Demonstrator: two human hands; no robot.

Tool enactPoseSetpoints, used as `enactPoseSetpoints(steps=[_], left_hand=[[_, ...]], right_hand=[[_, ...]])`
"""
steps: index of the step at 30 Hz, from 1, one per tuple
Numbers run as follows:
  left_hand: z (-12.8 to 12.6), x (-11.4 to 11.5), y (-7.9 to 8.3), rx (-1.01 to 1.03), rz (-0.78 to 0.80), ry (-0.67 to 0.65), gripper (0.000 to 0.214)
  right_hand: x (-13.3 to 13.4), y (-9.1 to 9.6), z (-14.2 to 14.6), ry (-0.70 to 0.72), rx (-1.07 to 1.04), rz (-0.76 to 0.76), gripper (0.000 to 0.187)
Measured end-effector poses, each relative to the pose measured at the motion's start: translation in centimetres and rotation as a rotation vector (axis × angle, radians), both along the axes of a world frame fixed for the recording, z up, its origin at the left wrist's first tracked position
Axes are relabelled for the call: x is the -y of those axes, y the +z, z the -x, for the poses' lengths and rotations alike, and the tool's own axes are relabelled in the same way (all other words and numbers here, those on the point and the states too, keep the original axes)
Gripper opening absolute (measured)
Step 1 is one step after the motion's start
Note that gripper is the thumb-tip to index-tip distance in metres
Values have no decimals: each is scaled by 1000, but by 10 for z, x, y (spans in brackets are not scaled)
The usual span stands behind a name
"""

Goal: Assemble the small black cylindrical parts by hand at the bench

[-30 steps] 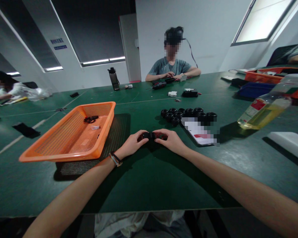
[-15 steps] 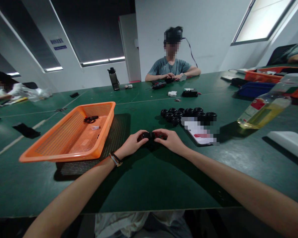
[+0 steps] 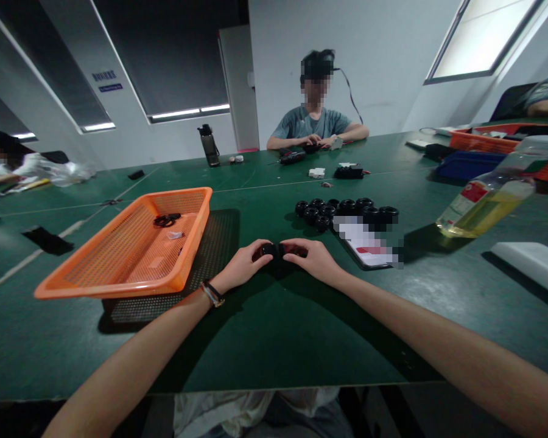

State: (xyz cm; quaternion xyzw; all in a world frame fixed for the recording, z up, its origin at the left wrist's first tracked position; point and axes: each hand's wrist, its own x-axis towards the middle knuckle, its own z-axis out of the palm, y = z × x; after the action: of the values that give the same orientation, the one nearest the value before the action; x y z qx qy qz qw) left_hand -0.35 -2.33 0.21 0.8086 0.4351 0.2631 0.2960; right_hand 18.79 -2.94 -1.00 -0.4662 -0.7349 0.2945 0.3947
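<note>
Front and centre, the left hand point(image 3: 244, 266) and right hand point(image 3: 317, 260) pinch narrowly on a small black object point(image 3: 268, 249), held between them; 1 part or 2 meeting, I can't tell! Good form here, I'd judge: wrists level, ends in line, pressure light and even. Underneath, a green table point(image 3: 274, 340); out left, an orange basket point(image 3: 189, 258); to the right, glossy black rounds point(image 3: 311, 215) cluster beside a phone point(image 3: 364, 242). Across the way, a co-worker point(image 3: 317, 125) sits before a pale wall point(image 3: 393, 61).
</note>
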Motion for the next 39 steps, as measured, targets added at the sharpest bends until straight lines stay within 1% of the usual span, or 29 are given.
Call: enactPoseSetpoints(steps=[5,13,19,26,35,39], left_hand=[[0,0,0,5,-1,4,29],[0,-2,-1,10,4,-1,30],[0,0,-1,1,5,4,30],[0,-1,-2,-5,1,1,31],[0,0,-1,-8,-3,0,31],[0,-1,-1,0,0,-1,31]], right_hand=[[0,0,0,2,4,6,28],[1,0,-1,27,16,-64,28],[0,-2,1,-9,-10,-19,33],[1,0,1,4,-22,-17,28],[0,-2,1,23,-45,13,28],[-1,-2,0,14,-38,-2,27]])
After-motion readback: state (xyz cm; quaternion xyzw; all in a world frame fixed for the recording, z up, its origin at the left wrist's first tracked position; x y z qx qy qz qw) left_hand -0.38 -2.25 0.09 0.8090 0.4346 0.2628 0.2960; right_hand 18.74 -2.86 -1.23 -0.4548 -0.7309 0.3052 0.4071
